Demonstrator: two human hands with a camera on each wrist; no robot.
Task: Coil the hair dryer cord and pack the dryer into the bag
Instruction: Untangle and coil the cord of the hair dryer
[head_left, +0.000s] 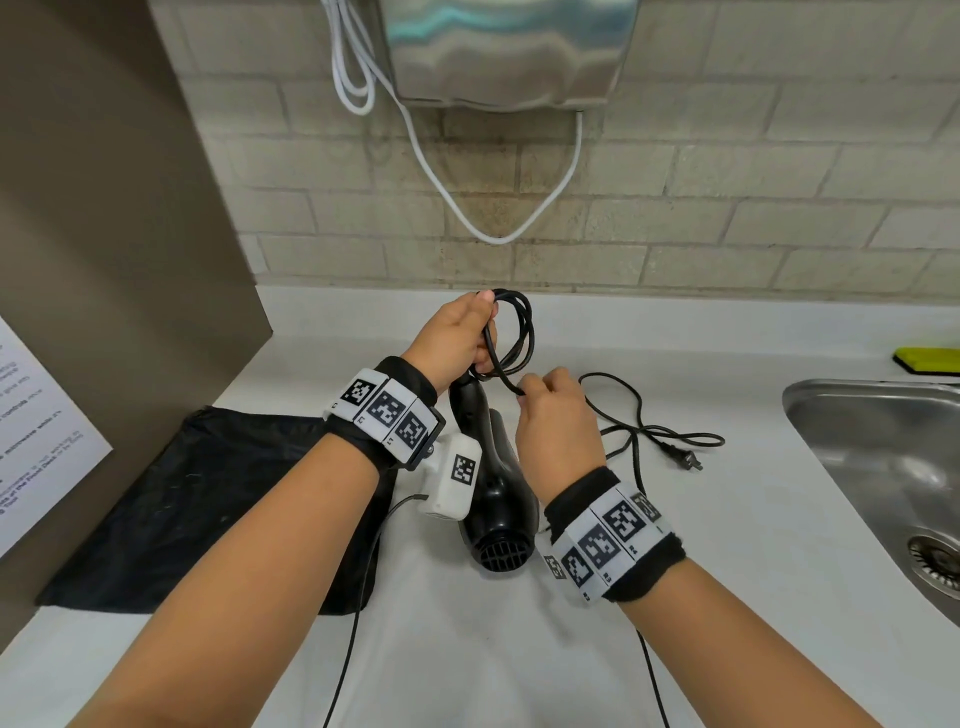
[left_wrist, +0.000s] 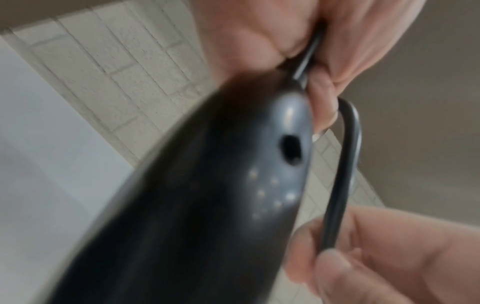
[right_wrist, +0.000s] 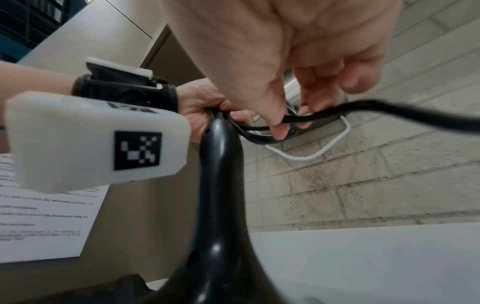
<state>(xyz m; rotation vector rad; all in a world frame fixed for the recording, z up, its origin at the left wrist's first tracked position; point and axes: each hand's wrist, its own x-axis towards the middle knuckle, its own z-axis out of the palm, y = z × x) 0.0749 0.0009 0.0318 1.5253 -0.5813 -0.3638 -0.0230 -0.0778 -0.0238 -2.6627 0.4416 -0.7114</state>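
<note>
My right hand (head_left: 558, 415) had its fingers (right_wrist: 279, 125) pinched on the cord (head_left: 519, 332), feeding it toward the loops that my left hand (head_left: 457, 338) clamped together above the hair dryer (head_left: 493, 499). To coil well, I judged each new loop should match the held ones, with slack drawn in evenly. Both wrists hovered above the desk (head_left: 727, 545), palms facing. The plug (head_left: 691, 460) lay right of the dryer; the bag (head_left: 208, 493) lay flat on the left.
</note>
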